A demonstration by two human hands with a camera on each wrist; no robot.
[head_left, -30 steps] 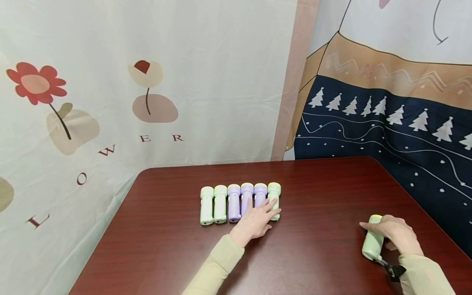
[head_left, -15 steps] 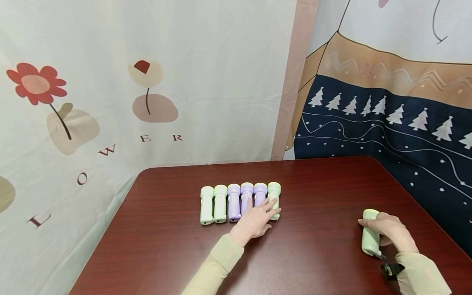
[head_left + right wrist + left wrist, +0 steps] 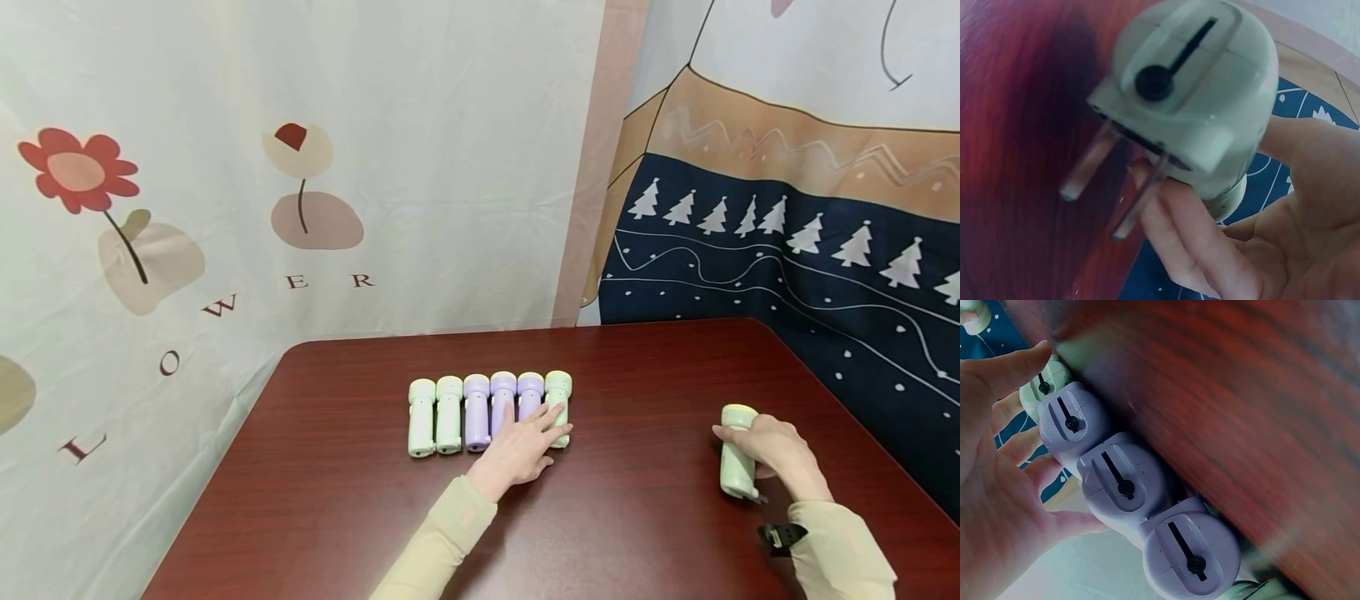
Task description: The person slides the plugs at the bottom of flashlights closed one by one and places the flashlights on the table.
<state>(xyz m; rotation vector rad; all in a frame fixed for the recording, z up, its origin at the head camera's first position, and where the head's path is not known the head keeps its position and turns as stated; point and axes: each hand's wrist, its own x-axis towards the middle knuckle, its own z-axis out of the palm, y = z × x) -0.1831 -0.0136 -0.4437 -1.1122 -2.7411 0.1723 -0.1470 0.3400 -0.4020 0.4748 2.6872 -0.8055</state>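
Observation:
My right hand [image 3: 783, 454] grips a light green flashlight [image 3: 737, 469] over the right side of the table, its yellow-rimmed head pointing away. Two plug prongs [image 3: 1142, 199] stick out of its tail end in the right wrist view. Near the table's middle, several flashlights lie side by side in a row: two green ones at the left, three purple ones [image 3: 476, 412], then a green one [image 3: 558, 388] at the right end. My left hand [image 3: 517, 450] rests over the row's right part with spread fingers, partly hiding those flashlights. Purple tail ends [image 3: 1125, 478] show in the left wrist view.
The dark red wooden table [image 3: 337, 517] has its far edge against a pale curtain [image 3: 450, 167] printed with flowers. A navy cloth [image 3: 750, 267] with white trees hangs along the right side.
My right hand has moved the green flashlight left and farther from me, and it has turned to point more straight ahead. The left hand and the row have stayed put.

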